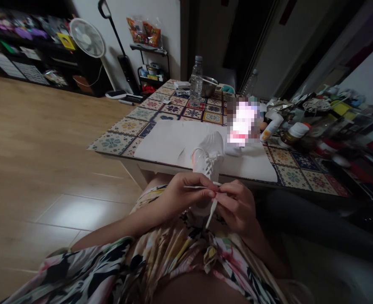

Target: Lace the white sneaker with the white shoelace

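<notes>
Both my hands meet in front of a white sneaker, close to the table's near edge. Thumb and fingers of my left hand pinch a white shoelace. My right hand grips the same lace, its fingertips touching those of the left. One flat lace end hangs down between the hands. Crossed laces run up the front of the sneaker, and an orange patch shows at its opening. A second white sneaker seems to lie just behind on a white sheet; where one ends and the other begins is unclear.
A patterned tablecloth covers the table. On it stand a plastic bottle, a metal bowl, a blurred lit screen, a white spray can and a jar. Clutter lines the right side. A fan stands back left.
</notes>
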A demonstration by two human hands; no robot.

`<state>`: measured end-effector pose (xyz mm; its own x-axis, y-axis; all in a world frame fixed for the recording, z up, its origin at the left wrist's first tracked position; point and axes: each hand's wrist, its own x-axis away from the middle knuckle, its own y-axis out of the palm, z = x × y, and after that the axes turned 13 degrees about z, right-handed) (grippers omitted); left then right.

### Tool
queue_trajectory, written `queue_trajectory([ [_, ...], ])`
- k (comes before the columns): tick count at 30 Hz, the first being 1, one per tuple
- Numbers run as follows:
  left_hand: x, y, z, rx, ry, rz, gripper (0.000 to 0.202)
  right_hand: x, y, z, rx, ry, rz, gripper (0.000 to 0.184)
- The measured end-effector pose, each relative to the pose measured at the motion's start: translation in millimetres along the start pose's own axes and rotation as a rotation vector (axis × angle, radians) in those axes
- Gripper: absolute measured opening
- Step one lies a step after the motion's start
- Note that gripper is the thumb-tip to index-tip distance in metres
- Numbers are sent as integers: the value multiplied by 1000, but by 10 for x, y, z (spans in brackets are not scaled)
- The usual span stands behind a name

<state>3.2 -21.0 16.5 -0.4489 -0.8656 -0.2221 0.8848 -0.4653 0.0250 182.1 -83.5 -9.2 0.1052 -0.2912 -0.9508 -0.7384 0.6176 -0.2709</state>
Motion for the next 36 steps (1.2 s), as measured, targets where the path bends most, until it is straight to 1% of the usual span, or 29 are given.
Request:
queue_trajectory([
  [2,-42,-14,-15,35,-44,25,18,-2,3,-10,-69,82,48,18],
  [4,-114,-59,-45,158,-81,99,19,-11,16,3,-212,239,169,8],
  [5,-162,-96,-66,257,-96,149,21,-16,20,25,-314,337,249,8],
  [6,-216,-145,-89,376,-113,196,23,-21,17,57,-428,444,326,14],
  [8,-327,-279,-143,604,-143,286,25,-22,-15,150,-646,658,421,24],
  [10,-425,-447,-208,757,-198,369,18,-1,-85,272,-799,808,418,29],
  [11,-462,-534,-246,806,-225,387,17,20,-131,338,-850,846,396,31],
  [12,-491,-615,-286,819,-233,395,16,46,-178,404,-892,859,369,34],
  [14,-521,-739,-369,761,-209,396,16,107,-264,524,-965,835,284,39],
  [16,-519,-792,-440,634,-181,334,19,160,-318,609,-1013,784,148,40],
  [19,-476,-756,-483,433,-168,180,28,180,-310,636,-959,766,-65,39],
  [20,-454,-728,-475,354,-162,129,29,168,-287,616,-885,773,-123,39],
  [22,-407,-670,-430,143,-120,30,29,127,-224,545,-635,777,-223,36],
  [25,-346,-604,-340,-311,31,-130,24,66,-143,411,-229,738,-348,22],
  [27,-330,-583,-301,-486,104,-174,22,47,-128,353,-137,718,-400,17],
  [29,-339,-582,-284,-527,152,-200,21,44,-148,345,-160,711,-436,17],
  [32,-385,-623,-269,-445,247,-299,20,53,-203,407,-332,698,-446,20],
  [34,-413,-664,-238,-369,309,-368,20,62,-218,454,-491,691,-412,22],
  [36,-424,-687,-187,-293,337,-400,22,73,-188,471,-619,701,-331,25],
])
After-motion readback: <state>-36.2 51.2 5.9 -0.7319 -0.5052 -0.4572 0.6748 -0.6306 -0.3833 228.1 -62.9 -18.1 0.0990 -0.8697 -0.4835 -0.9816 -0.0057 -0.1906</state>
